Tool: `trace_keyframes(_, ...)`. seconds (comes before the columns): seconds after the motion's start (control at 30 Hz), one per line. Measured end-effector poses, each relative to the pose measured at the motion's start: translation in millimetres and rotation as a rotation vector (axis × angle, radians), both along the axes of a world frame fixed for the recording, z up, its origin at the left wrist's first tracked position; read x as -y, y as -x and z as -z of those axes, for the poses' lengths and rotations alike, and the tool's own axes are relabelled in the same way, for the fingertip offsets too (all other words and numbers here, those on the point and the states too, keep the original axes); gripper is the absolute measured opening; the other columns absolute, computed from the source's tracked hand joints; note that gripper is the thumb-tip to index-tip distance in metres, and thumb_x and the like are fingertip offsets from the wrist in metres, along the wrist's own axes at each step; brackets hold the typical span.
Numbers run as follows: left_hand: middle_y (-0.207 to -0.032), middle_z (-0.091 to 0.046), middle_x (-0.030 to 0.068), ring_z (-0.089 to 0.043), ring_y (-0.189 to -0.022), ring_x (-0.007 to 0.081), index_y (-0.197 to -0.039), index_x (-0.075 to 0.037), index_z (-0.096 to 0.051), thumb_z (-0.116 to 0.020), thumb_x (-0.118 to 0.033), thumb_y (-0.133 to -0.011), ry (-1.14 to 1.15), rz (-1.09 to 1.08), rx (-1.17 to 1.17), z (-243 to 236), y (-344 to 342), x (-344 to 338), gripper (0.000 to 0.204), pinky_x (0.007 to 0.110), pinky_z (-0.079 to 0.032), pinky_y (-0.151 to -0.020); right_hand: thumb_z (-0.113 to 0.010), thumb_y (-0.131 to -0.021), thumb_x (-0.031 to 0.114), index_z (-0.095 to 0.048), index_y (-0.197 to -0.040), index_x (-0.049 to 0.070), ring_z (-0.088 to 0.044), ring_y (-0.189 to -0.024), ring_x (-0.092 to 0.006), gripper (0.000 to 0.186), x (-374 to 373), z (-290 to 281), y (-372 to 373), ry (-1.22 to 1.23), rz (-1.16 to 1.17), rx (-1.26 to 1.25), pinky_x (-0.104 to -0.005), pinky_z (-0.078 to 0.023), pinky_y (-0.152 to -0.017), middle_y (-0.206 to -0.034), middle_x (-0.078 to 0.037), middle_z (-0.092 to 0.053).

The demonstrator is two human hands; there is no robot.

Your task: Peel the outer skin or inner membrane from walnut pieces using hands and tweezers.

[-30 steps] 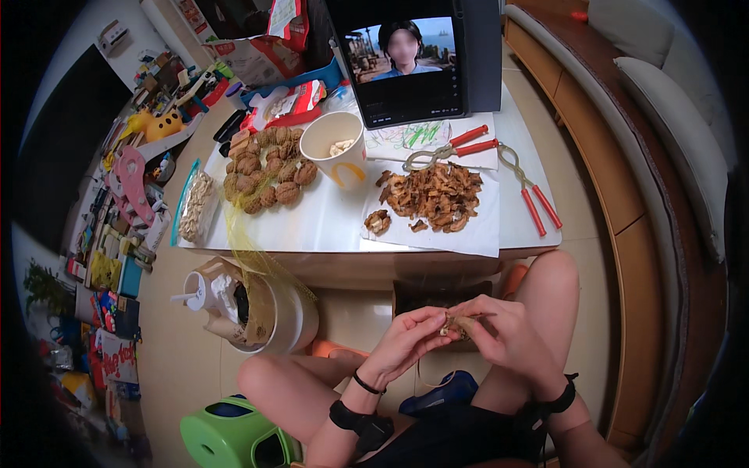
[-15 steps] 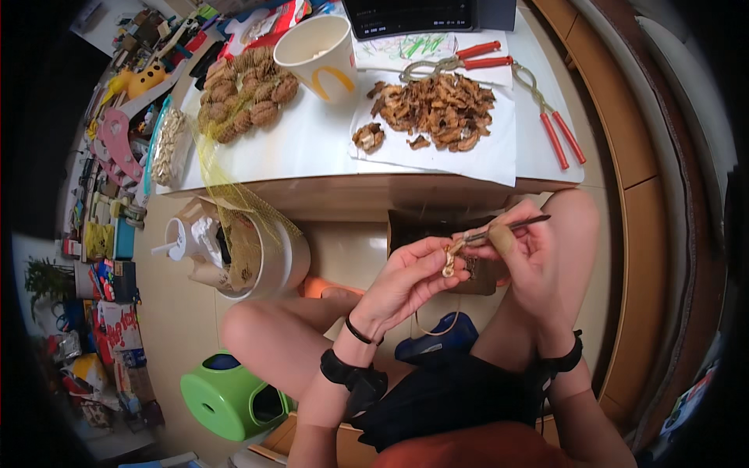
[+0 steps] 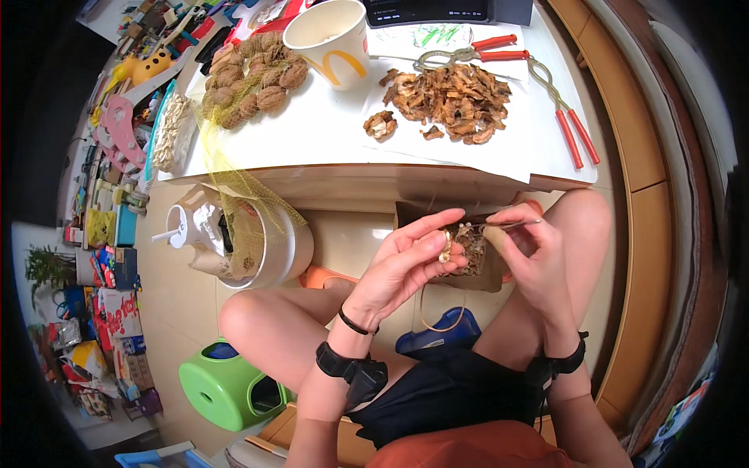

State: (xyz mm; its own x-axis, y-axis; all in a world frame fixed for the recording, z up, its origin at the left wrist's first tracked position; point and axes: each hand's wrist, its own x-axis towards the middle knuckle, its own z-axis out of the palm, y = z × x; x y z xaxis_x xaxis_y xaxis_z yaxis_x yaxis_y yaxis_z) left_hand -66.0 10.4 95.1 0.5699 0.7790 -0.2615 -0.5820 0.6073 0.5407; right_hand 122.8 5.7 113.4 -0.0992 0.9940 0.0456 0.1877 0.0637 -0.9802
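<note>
My left hand pinches a pale walnut kernel piece between thumb and fingers, palm turned up. In my right hand are slim dark tweezers, held between thumb and fingertips a little apart from the kernel. Some of their length is hidden by the fingers. Both hands hover between my knees, over an open brown paper bag with bits of shell and skin in it. A tan cord loop hangs below the bag.
On the white table lie walnuts in yellow netting, a paper cup, a walnut-piece heap on paper, and red-handled crackers. A waste bin stands below left. A green stool is beside my leg.
My right hand has drawn the tweezers back from the kernel, leaving a gap between the hands. My left fingers have spread somewhat, still holding the kernel. The view has shifted slightly.
</note>
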Motion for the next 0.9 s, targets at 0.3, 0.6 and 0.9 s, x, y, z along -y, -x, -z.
trace_keyframes(0.3,-0.091,-0.059,0.0093,-0.059,-0.084,0.0144,-0.109,0.002,-0.05,-0.05,-0.011,-0.085,-0.116,-0.026,-0.385,15,-12,1,0.027,0.024,-0.048,-0.077,-0.05,-0.082,-0.001,-0.051,-0.093,-0.004,-0.055,-0.078,-0.0085,0.012,-2,3,-1,0.15,0.009,-0.27,-0.0201,-0.047,-0.069,-0.088,-0.006,-0.055)
trace_keyframes(0.6,-0.081,-0.054,-0.003,-0.045,-0.065,0.0026,-0.098,-0.003,-0.058,-0.053,-0.016,-0.084,-0.33,-0.125,-0.598,7,-27,-6,0.02,0.015,-0.037,-0.058,-0.052,-0.081,0.0,-0.05,-0.096,-0.004,-0.057,-0.076,-0.0102,0.016,-3,1,-6,0.251,-0.031,-0.352,-0.021,-0.047,-0.07,-0.086,-0.007,-0.056)
trace_keyframes(0.9,-0.073,-0.054,0.0015,-0.044,-0.058,0.0068,-0.079,-0.002,-0.063,-0.064,-0.006,-0.073,-0.793,-0.25,-0.952,13,-29,-13,0.008,0.02,-0.034,-0.051,-0.05,-0.081,-0.001,-0.05,-0.095,-0.004,-0.058,-0.074,-0.0105,0.015,-3,9,-11,0.237,-0.041,-0.361,-0.0206,-0.048,-0.069,-0.084,-0.008,-0.056)
